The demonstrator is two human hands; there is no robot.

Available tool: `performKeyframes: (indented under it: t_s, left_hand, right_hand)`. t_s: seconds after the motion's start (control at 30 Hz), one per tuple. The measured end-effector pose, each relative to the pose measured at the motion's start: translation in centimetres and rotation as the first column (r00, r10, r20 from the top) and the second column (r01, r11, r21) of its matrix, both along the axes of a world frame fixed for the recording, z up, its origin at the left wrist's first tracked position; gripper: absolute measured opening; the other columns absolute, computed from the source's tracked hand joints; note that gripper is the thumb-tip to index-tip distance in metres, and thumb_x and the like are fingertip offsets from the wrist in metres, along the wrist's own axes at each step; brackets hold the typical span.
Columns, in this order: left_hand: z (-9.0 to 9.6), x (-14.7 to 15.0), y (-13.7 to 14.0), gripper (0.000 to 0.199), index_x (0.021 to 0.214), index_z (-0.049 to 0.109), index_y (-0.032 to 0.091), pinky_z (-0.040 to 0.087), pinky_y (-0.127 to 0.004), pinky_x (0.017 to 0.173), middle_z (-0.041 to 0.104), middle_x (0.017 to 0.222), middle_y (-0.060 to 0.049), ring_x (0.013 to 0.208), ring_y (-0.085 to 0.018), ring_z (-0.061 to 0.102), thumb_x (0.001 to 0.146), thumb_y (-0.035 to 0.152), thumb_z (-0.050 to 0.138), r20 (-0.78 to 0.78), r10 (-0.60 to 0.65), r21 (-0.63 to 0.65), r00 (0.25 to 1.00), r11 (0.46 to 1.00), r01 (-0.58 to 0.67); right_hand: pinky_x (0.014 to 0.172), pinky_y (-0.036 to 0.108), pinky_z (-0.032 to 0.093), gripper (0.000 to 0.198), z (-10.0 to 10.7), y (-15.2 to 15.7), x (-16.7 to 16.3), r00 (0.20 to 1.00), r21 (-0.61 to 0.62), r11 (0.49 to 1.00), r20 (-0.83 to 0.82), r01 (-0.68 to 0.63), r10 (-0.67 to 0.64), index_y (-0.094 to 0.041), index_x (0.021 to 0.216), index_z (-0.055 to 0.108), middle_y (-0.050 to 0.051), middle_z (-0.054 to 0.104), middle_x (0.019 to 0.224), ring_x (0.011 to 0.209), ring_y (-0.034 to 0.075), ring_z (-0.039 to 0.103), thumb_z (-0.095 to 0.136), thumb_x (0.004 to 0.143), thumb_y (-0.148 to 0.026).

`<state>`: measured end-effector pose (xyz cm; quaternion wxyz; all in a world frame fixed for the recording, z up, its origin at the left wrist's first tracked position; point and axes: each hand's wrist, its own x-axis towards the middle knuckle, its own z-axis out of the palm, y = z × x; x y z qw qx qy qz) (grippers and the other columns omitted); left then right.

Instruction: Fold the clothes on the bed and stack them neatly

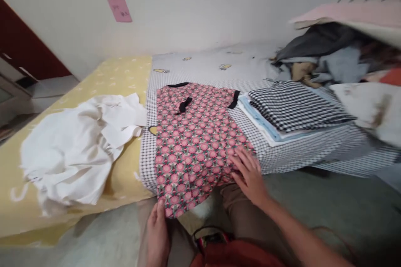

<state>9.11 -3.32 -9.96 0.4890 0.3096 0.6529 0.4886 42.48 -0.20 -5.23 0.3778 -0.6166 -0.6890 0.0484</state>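
Note:
A pink floral garment (pixel 194 137) with black trim and a small black bow lies spread flat on the bed, its hem hanging over the near edge. My right hand (pixel 249 175) rests flat on its lower right part, fingers spread. My left hand (pixel 157 229) is at the hem's lower left corner, fingers touching the fabric edge; whether it pinches the cloth is unclear.
A crumpled white garment (pixel 75 150) lies on the yellow sheet (pixel 122 75) to the left. A folded stack topped by black-and-white checked cloth (pixel 294 108) sits right of the pink garment. A loose pile of clothes (pixel 338 58) fills the far right. The wall is behind the bed.

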Motion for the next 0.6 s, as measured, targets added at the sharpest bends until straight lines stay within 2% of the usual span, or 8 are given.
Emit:
performKeyframes:
  t_s: [0.07, 0.13, 0.2, 0.23, 0.27, 0.43, 0.5, 0.6]
  left_hand:
    - [-1.0, -0.4, 0.2, 0.062, 0.116, 0.071, 0.02, 0.042, -0.05, 0.117, 0.075, 0.124, -0.012, 0.128, -0.032, 0.063, 0.085, 0.071, 0.056, -0.006, -0.011, -0.003, 1.0, 1.0, 0.011]
    - [-1.6, -0.6, 0.4, 0.062, 0.121, 0.069, 0.02, 0.04, -0.051, 0.119, 0.074, 0.127, -0.013, 0.13, -0.032, 0.061, 0.086, 0.07, 0.054, 0.002, -0.02, -0.017, 1.0, 1.0, 0.02]
    - [-1.6, -0.5, 0.6, 0.062, 0.123, 0.068, 0.02, 0.037, -0.052, 0.121, 0.073, 0.128, -0.013, 0.132, -0.032, 0.06, 0.087, 0.068, 0.054, 0.013, -0.014, -0.04, 1.0, 0.999, 0.015]
    - [-1.4, -0.4, 0.7, 0.061, 0.124, 0.068, 0.02, 0.036, -0.052, 0.121, 0.073, 0.128, -0.013, 0.133, -0.032, 0.059, 0.088, 0.067, 0.054, 0.035, -0.003, -0.05, 0.999, 0.999, 0.005]
    - [-1.1, -0.3, 0.9, 0.059, 0.123, 0.068, 0.02, 0.036, -0.052, 0.121, 0.073, 0.128, -0.012, 0.133, -0.032, 0.059, 0.088, 0.065, 0.055, 0.076, 0.013, -0.061, 0.997, 0.998, -0.009]
    - [0.3, 0.5, 1.2, 0.04, 0.115, 0.072, 0.025, 0.034, -0.052, 0.122, 0.077, 0.121, -0.007, 0.134, -0.031, 0.058, 0.087, 0.051, 0.064, 0.335, 0.141, -0.149, 0.932, 0.984, -0.095]
    - [0.6, 0.6, 1.1, 0.035, 0.112, 0.073, 0.025, 0.032, -0.051, 0.124, 0.077, 0.12, -0.006, 0.135, -0.03, 0.057, 0.087, 0.049, 0.065, 0.358, 0.153, -0.158, 0.921, 0.982, -0.101]
    - [1.0, 0.8, 1.1, 0.035, 0.111, 0.074, 0.024, 0.032, -0.051, 0.123, 0.077, 0.12, -0.007, 0.136, -0.03, 0.057, 0.087, 0.048, 0.065, 0.36, 0.136, -0.141, 0.923, 0.986, -0.091]
  right_hand:
    - [0.103, 0.052, 0.046, 0.038, -1.8, -2.2, 1.6, 0.929, -0.099, 0.992, -0.354, 0.078, -0.108, -0.031, 0.119, 0.073, 0.009, 0.07, 0.131, 0.12, 0.031, 0.064, 0.054, 0.094, -0.052]
    - [0.076, 0.042, 0.056, 0.042, -3.3, -3.9, 3.3, 0.678, -0.258, 0.937, -0.647, 0.234, -0.348, -0.027, 0.104, 0.075, 0.009, 0.077, 0.101, 0.085, 0.027, 0.071, 0.062, 0.086, -0.061]
    - [0.061, 0.034, 0.052, 0.05, -4.1, -4.9, 4.7, 0.386, -0.403, 0.844, -0.759, 0.353, -0.524, -0.025, 0.097, 0.073, 0.005, 0.073, 0.085, 0.071, 0.023, 0.067, 0.075, 0.069, -0.067]
    - [0.061, 0.032, 0.051, 0.054, -4.3, -5.2, 5.1, 0.296, -0.448, 0.813, -0.773, 0.371, -0.561, -0.025, 0.094, 0.072, 0.004, 0.072, 0.084, 0.073, 0.023, 0.067, 0.08, 0.061, -0.067]
    - [0.063, 0.032, 0.051, 0.056, -4.3, -5.2, 5.4, 0.255, -0.472, 0.804, -0.779, 0.361, -0.572, -0.025, 0.092, 0.072, 0.003, 0.072, 0.088, 0.08, 0.023, 0.067, 0.084, 0.056, -0.066]
    - [0.087, 0.035, 0.051, 0.053, -2.8, -3.8, 4.5, 0.295, -0.43, 0.891, -0.841, 0.145, -0.454, -0.029, 0.098, 0.072, 0.002, 0.072, 0.103, 0.1, 0.023, 0.063, 0.088, 0.058, -0.061]
    - [0.092, 0.036, 0.05, 0.053, -2.1, -3.1, 3.9, 0.338, -0.389, 0.911, -0.846, 0.135, -0.412, -0.029, 0.095, 0.072, 0.002, 0.069, 0.101, 0.1, 0.024, 0.062, 0.09, 0.055, -0.058]
    - [0.099, 0.039, 0.047, 0.048, -1.1, -2.8, 3.5, 0.478, -0.328, 0.926, -0.793, 0.186, -0.377, -0.027, 0.088, 0.076, 0.004, 0.065, 0.11, 0.11, 0.027, 0.058, 0.09, 0.054, -0.057]
